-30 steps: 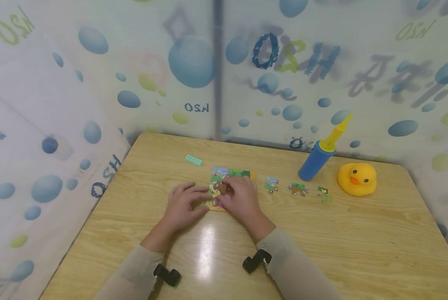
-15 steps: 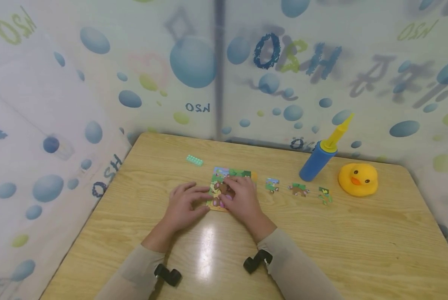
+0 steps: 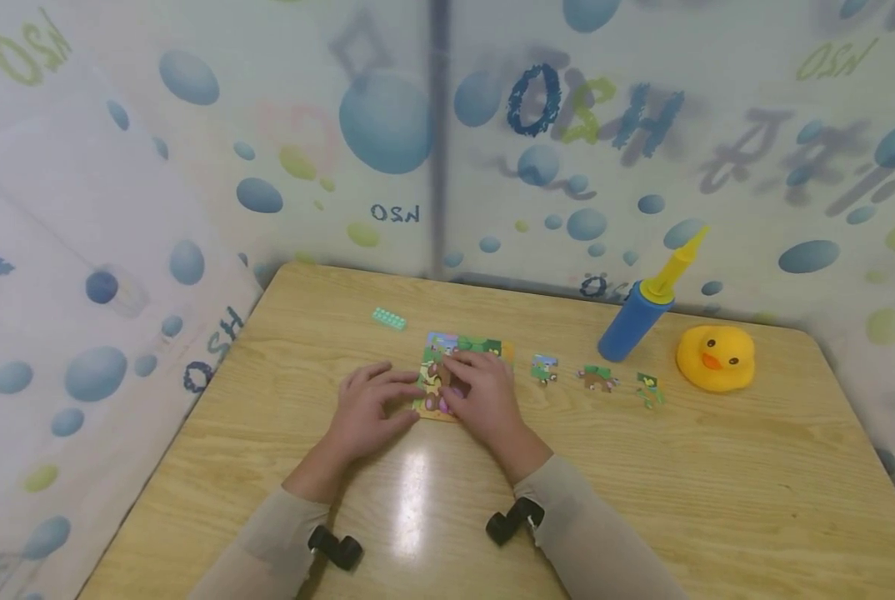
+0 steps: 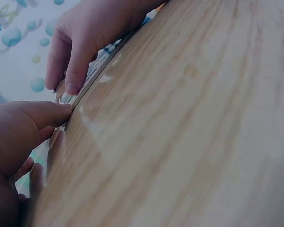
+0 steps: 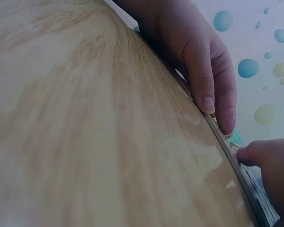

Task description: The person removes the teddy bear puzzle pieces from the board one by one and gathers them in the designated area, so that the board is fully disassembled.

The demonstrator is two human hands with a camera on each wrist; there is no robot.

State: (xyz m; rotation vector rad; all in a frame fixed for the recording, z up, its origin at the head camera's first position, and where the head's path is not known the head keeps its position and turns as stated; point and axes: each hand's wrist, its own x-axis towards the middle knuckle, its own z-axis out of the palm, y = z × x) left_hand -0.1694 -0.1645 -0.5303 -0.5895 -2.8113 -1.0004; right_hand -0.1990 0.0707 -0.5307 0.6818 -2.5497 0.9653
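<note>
The puzzle board (image 3: 447,367) lies flat on the wooden desk (image 3: 642,475), a little left of the middle, and both hands are on it. One risk, as I judge it, is that the board slides on the smooth desk if the pressure from one side becomes stronger than from the other; then a piece that is not yet seated could jump out of its place. Another risk is that a piece is pressed in a slightly wrong angle and its edge bends. The left hand (image 3: 368,408) rests at the left edge of the board with fingers almost straight and only lightly bent; in the left wrist view its thumb touches the thin rim of the board, but it does not close around anything. The right hand (image 3: 485,396) lies on top of the board, fingers extended and pressing down on the picture area; whether a loose piece is under the fingertips I cannot tell, because the hand covers it. Three loose puzzle pieces (image 3: 596,378) wait in a row to the right of the board, well apart from the hands. Farther right stand a blue hand pump (image 3: 631,321) and a yellow rubber duck (image 3: 715,358), and a small green brick (image 3: 388,318) lies behind the board.
</note>
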